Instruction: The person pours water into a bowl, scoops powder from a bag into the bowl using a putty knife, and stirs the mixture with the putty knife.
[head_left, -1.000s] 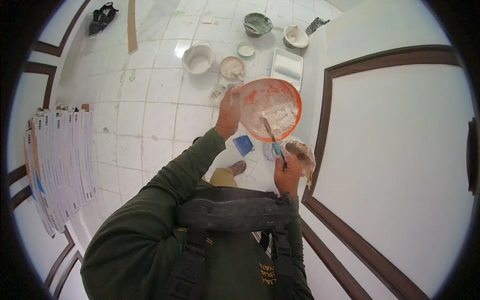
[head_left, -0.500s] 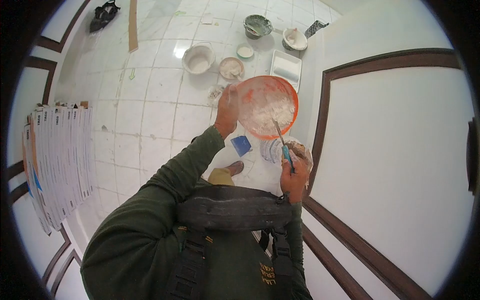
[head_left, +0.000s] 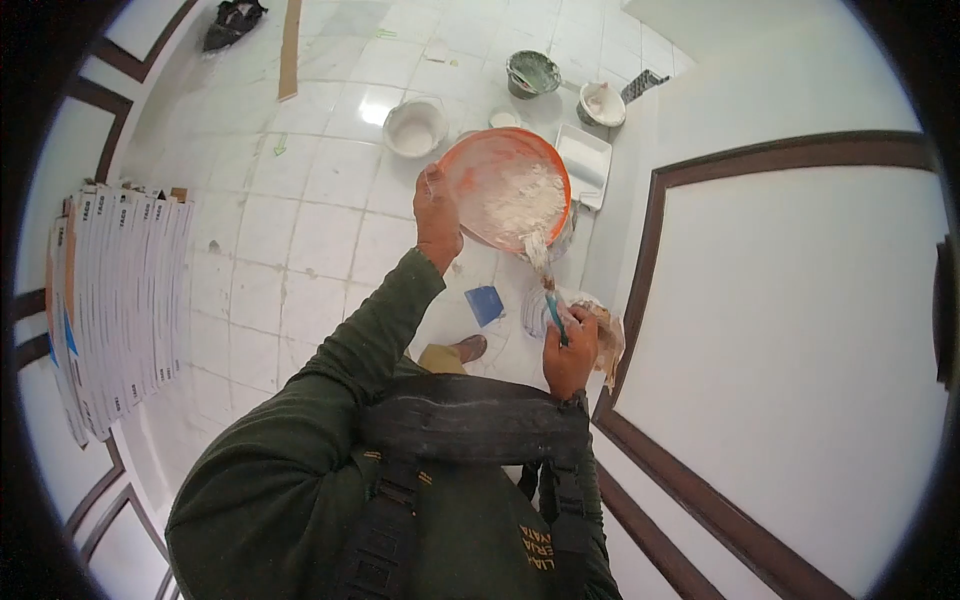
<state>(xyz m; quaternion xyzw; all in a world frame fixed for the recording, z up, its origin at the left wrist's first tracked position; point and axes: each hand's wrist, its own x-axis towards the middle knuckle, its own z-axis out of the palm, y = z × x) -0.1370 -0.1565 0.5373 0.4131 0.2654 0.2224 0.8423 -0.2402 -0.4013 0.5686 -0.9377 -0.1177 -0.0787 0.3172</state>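
My left hand [head_left: 437,215] grips the left rim of an orange bowl [head_left: 564,178], holding it up over the floor. White powder [head_left: 530,200] coats the bowl's inside and lies heaped toward its right side. My right hand [head_left: 570,358] is closed round the blue-green handle of a putty knife [head_left: 552,308]. A clump of white powder sits on the knife's blade at the bowl's near rim. Below the bowl, a blue flat piece [head_left: 485,305] lies on the floor. Beside my right hand is a torn paper bag [head_left: 608,340], partly hidden.
A white bucket [head_left: 388,132], a small dish [head_left: 505,117], a dark bucket [head_left: 530,90], a whitish-rimmed bowl [head_left: 601,118] and a white tray [head_left: 590,198] stand on the tiles. Long boxes [head_left: 125,300] lean at left. A dark-framed wall panel [head_left: 780,300] borders the right.
The bowl and my left hand have moved left in view. The putty knife has drawn back from inside the bowl to its near rim, with powder on its blade.
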